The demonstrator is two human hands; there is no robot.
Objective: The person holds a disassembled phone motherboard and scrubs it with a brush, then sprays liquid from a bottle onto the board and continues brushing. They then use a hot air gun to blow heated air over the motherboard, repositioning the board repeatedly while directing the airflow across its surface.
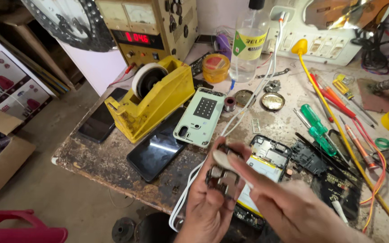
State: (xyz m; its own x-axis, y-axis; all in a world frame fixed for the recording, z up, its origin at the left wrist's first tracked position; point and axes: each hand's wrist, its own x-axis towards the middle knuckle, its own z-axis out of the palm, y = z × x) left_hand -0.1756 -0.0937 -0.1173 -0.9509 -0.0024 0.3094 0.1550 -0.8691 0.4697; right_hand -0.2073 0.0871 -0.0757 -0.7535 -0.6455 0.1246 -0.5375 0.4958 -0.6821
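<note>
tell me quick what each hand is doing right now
Left hand: closed on a small circuit board.
Right hand: fingers pinching the top of the same board.

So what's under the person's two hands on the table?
Under the left hand and right hand lies an opened black phone with its pale yellow battery showing. Its lower half is covered by the hands.

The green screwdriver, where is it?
In the head view the green screwdriver lies on the workbench, right of centre, just right of the opened phone and left of the red-handled tools.
</note>
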